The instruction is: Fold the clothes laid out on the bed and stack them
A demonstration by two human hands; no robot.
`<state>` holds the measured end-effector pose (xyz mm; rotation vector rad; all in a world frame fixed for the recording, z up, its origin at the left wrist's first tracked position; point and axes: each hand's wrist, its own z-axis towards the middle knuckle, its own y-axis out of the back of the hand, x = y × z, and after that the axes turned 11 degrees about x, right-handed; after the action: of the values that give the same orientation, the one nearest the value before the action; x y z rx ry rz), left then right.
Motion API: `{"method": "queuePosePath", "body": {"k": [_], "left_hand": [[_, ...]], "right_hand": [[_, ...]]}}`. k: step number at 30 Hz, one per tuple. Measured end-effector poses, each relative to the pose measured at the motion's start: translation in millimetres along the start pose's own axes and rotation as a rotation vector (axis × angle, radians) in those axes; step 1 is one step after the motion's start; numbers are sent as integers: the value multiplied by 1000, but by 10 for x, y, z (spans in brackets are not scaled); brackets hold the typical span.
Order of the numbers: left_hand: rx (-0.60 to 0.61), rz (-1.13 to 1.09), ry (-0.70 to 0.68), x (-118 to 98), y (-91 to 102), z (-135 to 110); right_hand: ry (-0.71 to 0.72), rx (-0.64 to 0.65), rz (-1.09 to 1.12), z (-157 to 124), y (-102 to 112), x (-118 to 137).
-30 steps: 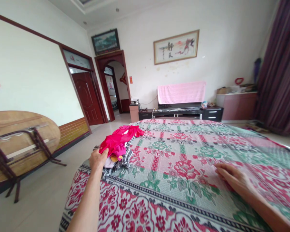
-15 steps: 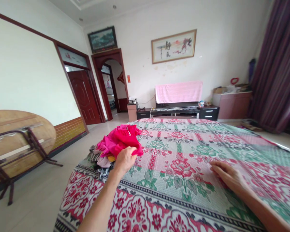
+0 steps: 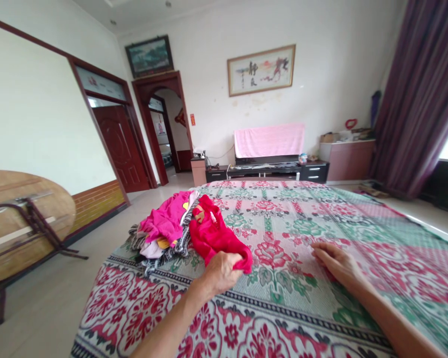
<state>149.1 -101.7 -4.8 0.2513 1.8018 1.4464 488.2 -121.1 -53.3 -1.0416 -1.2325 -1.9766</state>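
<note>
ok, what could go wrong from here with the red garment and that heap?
1. The left hand grips the red garment by its near end, while the far end lies close against the clothes heap; a pull might drag other pieces along.
2. The heap is loose and near the left edge of the patterned cover; a nudge could spill pieces.

Red garment (image 3: 217,237): left hand (image 3: 221,273) grips its near end. Clothes pile (image 3: 165,223): lies just beside, on floral blanket (image 3: 280,211). Right hand (image 3: 334,261): fingers loosely extended. Framed calligraphy painting (image 3: 261,70): hangs on wall (image 3: 328,64).
</note>
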Motion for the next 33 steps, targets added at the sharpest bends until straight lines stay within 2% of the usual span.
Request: {"method": "queuePosePath", "body": {"k": [3,4,5,7,9,11,13,17,20,22,25,30,33], "left_hand": [[258,-331,-162,-70,58,-40],[291,-417,-183,-52,88,-47],[264,-477,-176,-9,121,-48],[57,-490,-98,149,183,-33],[-233,-356,48,383,223,-6],[-468,-159,185,647,221,16],[-583,-6,221,888,169,28],[-624,185,247,1163,-26,48],[-613,238,288,1206,-145,78],[-616,254,294,1203,-180,97],[-633,254,272,1198,-189,108],[-616,252,231,1191,-191,98],[-606,255,197,1167,-188,85]], "right_hand": [[-43,86,75,-2,11,4],[-51,84,84,-2,13,4],[-54,82,89,-1,14,1],[-51,82,102,4,13,-14],[-36,92,92,10,12,-35],[-6,108,31,6,7,-38],[37,132,-72,-20,-17,5],[176,306,-190,-174,-181,258],[269,478,-169,-334,-395,503],[309,542,-143,-419,-543,635],[366,550,-173,-473,-736,745],[349,476,-371,-438,-980,752],[388,441,-326,-406,-1032,743]]}}
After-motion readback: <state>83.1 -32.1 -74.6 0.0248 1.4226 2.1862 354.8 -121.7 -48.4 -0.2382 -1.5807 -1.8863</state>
